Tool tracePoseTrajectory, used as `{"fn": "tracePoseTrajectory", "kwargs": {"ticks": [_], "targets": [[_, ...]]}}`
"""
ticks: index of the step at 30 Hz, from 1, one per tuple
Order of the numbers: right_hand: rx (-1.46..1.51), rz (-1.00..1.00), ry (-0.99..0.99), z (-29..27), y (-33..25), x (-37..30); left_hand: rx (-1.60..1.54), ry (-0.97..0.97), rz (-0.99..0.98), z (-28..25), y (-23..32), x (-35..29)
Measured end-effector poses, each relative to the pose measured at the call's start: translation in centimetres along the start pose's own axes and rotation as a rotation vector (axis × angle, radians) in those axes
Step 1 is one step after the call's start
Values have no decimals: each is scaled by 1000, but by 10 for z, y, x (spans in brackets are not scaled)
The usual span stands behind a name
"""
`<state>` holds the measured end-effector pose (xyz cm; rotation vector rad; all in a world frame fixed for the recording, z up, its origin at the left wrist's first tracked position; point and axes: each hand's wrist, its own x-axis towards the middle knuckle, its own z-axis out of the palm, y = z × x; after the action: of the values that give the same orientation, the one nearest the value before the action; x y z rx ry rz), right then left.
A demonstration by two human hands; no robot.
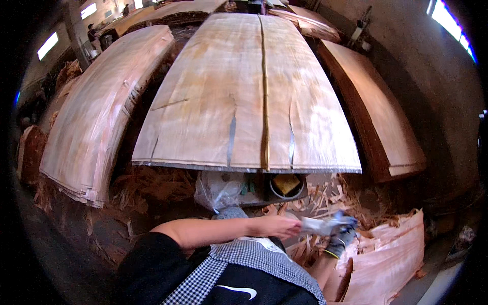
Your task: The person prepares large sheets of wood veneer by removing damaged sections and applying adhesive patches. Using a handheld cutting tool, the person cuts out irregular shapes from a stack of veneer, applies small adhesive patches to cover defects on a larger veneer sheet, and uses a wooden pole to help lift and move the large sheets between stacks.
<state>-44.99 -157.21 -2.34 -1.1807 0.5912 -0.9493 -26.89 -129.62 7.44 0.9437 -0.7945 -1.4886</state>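
My bare left hand reaches across my body to the right, its fingers closed on one end of a pale, whitish thing. Motion blur hides what kind of thing it is. Its other end meets my right hand, which wears a dark grey glove with a yellow-edged cuff. Something blue shows at the fingers of that hand, too smeared to tell whether it is part of the glove. In front of me lies a large stack of thin wood veneer sheets, its top sheet split in places and crossed lengthwise by a narrow brownish strip.
More veneer stacks stand at left and right. Under the near edge are a clear plastic bag and a round bucket with something yellowish inside. Wood scraps litter the floor; torn veneer sheets lie lower right.
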Motion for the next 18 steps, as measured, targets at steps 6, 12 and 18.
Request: {"fn": "tracePoseTrajectory", "kwargs": {"ticks": [6, 12, 18], "targets": [[452, 213, -92, 36, -46, -30, 135, 251, -224, -92, -45, -133], [248, 398, 221, 140, 16, -88, 1086, 262, -528, -116, -29, -182], [23, 421, 79, 214, 42, -101, 323, 191, -288, -154, -77, -180]]}}
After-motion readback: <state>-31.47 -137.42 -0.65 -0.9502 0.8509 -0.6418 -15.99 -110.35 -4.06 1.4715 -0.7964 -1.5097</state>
